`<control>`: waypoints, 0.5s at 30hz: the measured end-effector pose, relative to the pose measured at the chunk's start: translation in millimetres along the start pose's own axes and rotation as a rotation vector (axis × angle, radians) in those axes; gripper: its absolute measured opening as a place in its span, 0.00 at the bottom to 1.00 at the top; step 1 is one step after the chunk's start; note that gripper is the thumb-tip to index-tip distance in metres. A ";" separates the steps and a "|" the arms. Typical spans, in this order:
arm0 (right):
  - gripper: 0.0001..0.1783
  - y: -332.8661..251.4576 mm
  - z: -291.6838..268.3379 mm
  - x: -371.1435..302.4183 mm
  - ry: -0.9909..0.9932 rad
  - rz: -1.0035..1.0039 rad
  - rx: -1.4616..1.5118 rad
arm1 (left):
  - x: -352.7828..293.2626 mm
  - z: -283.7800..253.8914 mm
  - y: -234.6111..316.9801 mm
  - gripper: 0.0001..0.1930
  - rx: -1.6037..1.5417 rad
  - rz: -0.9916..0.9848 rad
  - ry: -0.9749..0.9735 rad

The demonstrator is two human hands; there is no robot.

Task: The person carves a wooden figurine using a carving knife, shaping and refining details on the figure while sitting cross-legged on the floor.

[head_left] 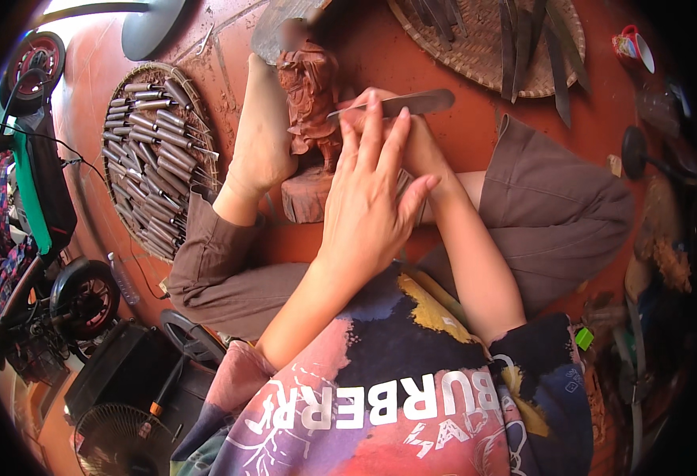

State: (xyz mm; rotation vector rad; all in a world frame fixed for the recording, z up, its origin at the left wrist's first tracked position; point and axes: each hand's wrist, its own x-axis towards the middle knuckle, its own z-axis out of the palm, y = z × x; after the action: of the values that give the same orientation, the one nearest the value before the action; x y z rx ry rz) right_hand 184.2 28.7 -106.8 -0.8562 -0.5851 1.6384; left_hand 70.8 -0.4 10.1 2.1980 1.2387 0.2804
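Beside the wooden figure (310,95) on its block, the left hand (368,198) spreads open fingers, hiding most of the right hand (412,143), which grips a flat chisel (400,103).

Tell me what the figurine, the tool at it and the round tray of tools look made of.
Figurine: reddish-brown carved wood, matte, on a rough block.
Carving tool: flat grey metal blade, dull sheen.
Round tray: woven, probably bamboo, judging by the basketwork rim.

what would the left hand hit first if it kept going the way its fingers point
Probably the flat metal carving blade held by the right hand, just past the left hand fingertips; the wooden figure stands slightly left. Depth is unclear.
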 end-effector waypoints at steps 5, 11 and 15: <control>0.09 4.5 -3.8 4.4 0.036 0.086 0.365 | 12.6 8.9 -10.0 0.36 -0.054 -0.008 -0.037; 0.10 -3.0 -0.4 1.1 -0.074 -0.007 -0.019 | 6.2 7.0 -9.1 0.35 -0.019 -0.001 -0.024; 0.12 10.5 -11.9 6.4 0.032 0.078 0.302 | 10.3 13.8 -9.0 0.36 -0.061 -0.001 -0.025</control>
State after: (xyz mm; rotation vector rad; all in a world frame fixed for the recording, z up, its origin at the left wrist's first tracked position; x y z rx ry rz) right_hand 186.6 31.7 -123.4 -0.6873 -0.2739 1.7263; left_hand 76.2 6.3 -7.2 2.1427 1.2023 0.2861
